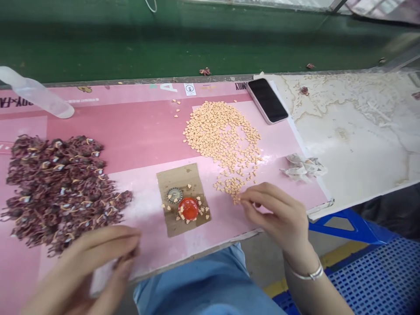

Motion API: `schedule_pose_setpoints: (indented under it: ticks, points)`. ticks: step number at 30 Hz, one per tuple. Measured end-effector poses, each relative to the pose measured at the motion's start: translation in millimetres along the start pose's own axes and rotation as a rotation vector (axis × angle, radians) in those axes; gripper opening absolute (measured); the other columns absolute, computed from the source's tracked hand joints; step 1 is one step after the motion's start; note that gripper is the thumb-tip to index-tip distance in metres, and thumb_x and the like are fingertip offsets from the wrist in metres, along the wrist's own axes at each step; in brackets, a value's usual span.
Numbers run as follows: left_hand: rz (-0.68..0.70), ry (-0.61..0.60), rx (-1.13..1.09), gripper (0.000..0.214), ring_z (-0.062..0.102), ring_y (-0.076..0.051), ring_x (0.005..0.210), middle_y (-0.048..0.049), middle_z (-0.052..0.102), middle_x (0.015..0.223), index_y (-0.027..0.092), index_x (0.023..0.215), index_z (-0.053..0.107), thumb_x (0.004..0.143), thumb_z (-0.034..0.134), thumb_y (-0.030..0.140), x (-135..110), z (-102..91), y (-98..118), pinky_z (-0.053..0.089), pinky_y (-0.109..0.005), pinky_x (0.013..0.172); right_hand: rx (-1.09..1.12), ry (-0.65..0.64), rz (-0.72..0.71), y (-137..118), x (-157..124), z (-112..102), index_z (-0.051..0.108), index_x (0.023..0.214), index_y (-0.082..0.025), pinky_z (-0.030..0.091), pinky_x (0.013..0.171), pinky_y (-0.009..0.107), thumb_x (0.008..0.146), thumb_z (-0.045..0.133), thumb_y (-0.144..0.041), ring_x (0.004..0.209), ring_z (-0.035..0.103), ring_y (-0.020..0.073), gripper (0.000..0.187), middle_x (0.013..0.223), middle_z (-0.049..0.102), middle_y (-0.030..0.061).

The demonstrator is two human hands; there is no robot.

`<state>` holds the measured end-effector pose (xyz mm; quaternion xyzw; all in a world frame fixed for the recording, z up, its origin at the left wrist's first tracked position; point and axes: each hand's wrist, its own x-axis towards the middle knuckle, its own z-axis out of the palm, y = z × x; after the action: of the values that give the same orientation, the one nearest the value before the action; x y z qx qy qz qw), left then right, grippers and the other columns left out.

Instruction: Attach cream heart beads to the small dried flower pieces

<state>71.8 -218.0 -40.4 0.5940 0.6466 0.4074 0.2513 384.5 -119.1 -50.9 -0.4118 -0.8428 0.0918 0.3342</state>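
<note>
My left hand (95,262) is at the front left, blurred, its fingers closed together; something dark shows between thumb and fingers, too smeared to name. Beside it lies a heap of dark reddish, spindly-legged pieces (65,188) with small pale and orange bits on them. With thumb and forefinger pinched, my right hand (275,214) touches the near edge of a pile of small beige, heart-like pieces (213,127); whatever is in the pinch is hidden. Between the hands, a brown card (177,175) carries a red round dish (189,209), a ridged metal cap (175,195) and some loose beige pieces.
A phone (267,100) lies beyond the beige pile, and a crumpled white tissue (303,167) to the right. A translucent plastic bottle (39,94) lies at the far left. Behind the pink-covered table (147,131) runs a green surface (131,48). A blue plastic stool (377,271) stands lower right.
</note>
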Motion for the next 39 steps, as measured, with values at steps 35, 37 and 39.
schedule_pose_setpoints:
  ticks: [35, 37, 39]
  points:
    - [-0.428, -0.535, -0.711, 0.058, 0.036, -0.010, 0.055, 0.0039, 0.038, 0.060, 0.020, 0.070, 0.059, 0.099, 0.066, 0.069, 13.8, 43.1, 31.2, 0.032, -0.022, 0.050, 0.947, -0.043, 0.081, -65.5, 14.4, 47.3, 0.072, 0.094, -0.018, 0.062, 0.075, 0.015, 0.109, 0.070, -0.031, 0.075, 0.072, 0.0087, 0.021, 0.085, 0.074, 0.0025]
    - [-0.456, -0.575, -0.715, 0.062, 0.035, -0.010, 0.056, 0.0038, 0.038, 0.060, 0.019, 0.068, 0.055, 0.098, 0.066, 0.073, 14.4, 42.2, 29.5, 0.032, -0.022, 0.051, 0.982, -0.062, 0.102, -66.3, 13.9, 48.4, 0.072, 0.093, -0.019, 0.061, 0.075, 0.015, 0.104, 0.077, -0.026, 0.075, 0.072, 0.0083, 0.014, 0.085, 0.074, 0.0010]
    - [-0.456, -0.595, -0.721, 0.064, 0.035, -0.010, 0.056, 0.0036, 0.039, 0.060, 0.019, 0.067, 0.053, 0.097, 0.065, 0.075, 15.6, 41.3, 28.9, 0.032, -0.023, 0.052, 1.027, -0.097, 0.130, -66.2, 13.5, 47.8, 0.071, 0.092, -0.020, 0.061, 0.074, 0.015, 0.099, 0.081, -0.022, 0.074, 0.071, 0.0079, 0.012, 0.086, 0.073, -0.0001]
